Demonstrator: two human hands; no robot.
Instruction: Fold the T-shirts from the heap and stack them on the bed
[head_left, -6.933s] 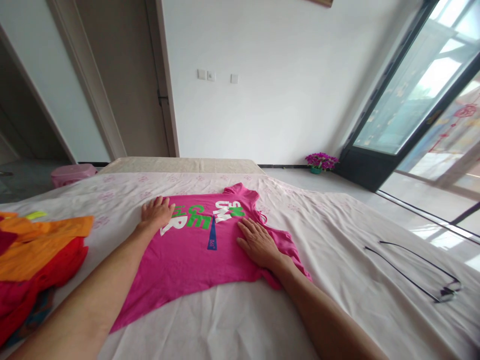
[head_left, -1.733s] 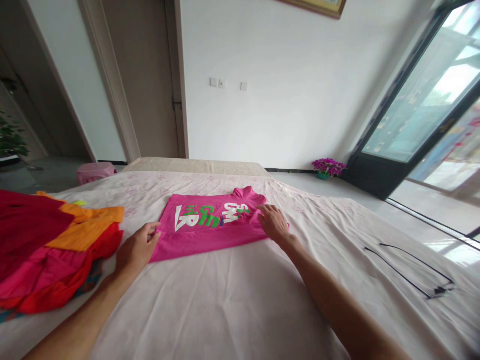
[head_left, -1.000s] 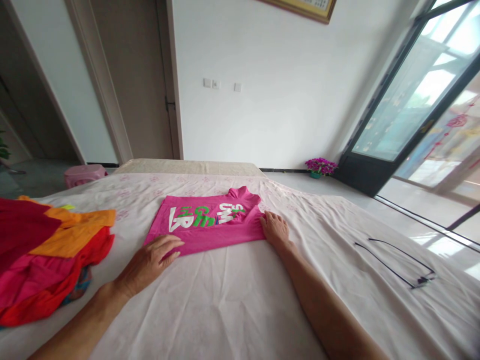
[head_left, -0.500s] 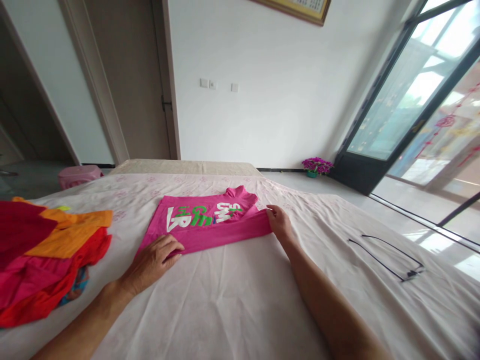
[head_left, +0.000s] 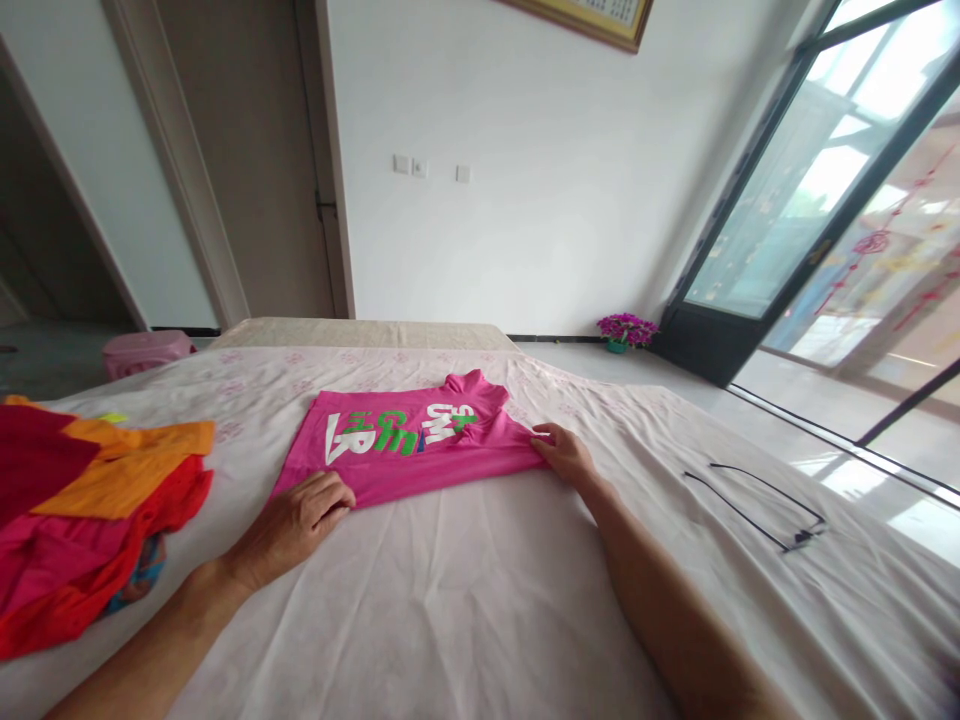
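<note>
A pink T-shirt (head_left: 405, 470) with white and green lettering lies on a pale, flower-printed sheet (head_left: 480, 600), its collar toward the far right. Its near side is folded over in a long strip along the front edge. My left hand (head_left: 304, 515) has its fingers curled on the shirt's near left corner; the fingertips are partly hidden. At the near right end, my right hand (head_left: 566, 455) pinches the edge of the cloth between thumb and fingers, low against the sheet.
On the left is a heap of red, orange and pink clothes (head_left: 112, 500). Eyeglasses (head_left: 780, 510) lie at the right. Beyond the sheet stand a pink stool (head_left: 146, 352) and a pot of purple flowers (head_left: 628, 330), near a dark-framed glass door (head_left: 742, 280).
My right hand has lowered slightly with the shirt's right end, and the folded strip lies flatter. The left hand stays at the near left corner. The whole view has shifted a little.
</note>
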